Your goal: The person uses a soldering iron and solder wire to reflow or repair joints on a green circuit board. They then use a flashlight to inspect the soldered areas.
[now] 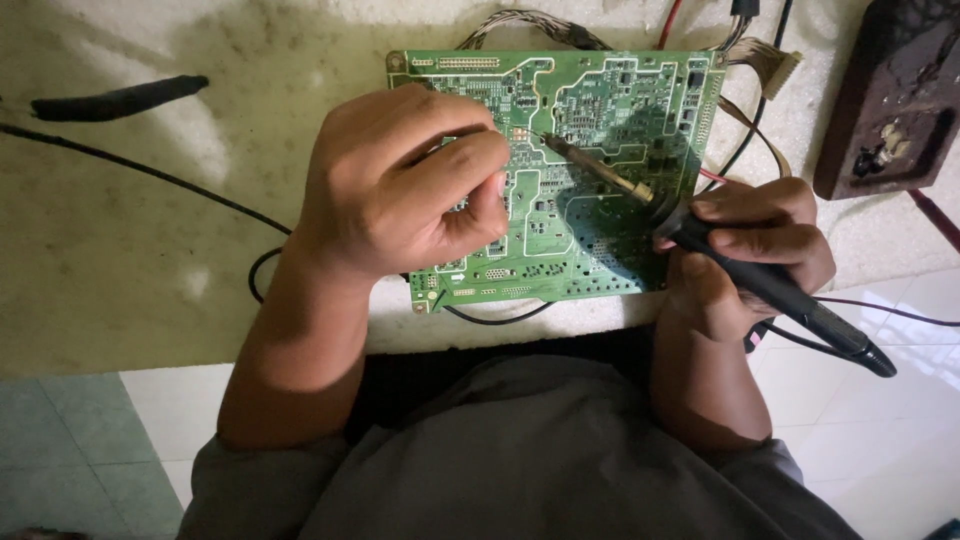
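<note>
A green circuit board point(600, 110) lies flat on a pale, stained work surface point(130, 250). My right hand point(750, 255) grips the black handle of a soldering iron point(770, 290); its metal tip touches the board near its upper middle. My left hand point(405, 185) rests on the board's left half with fingers curled and thumb pinched to forefinger right by the iron's tip. Whether it holds anything thin, such as solder wire, is hidden.
A black probe-like tool point(120, 98) lies at the far left with a black cable point(150, 170) running under my left arm. Ribbon wires with a white connector point(775, 65) leave the board's top right. A dark brown box point(895, 95) stands at right. Tiled floor lies below.
</note>
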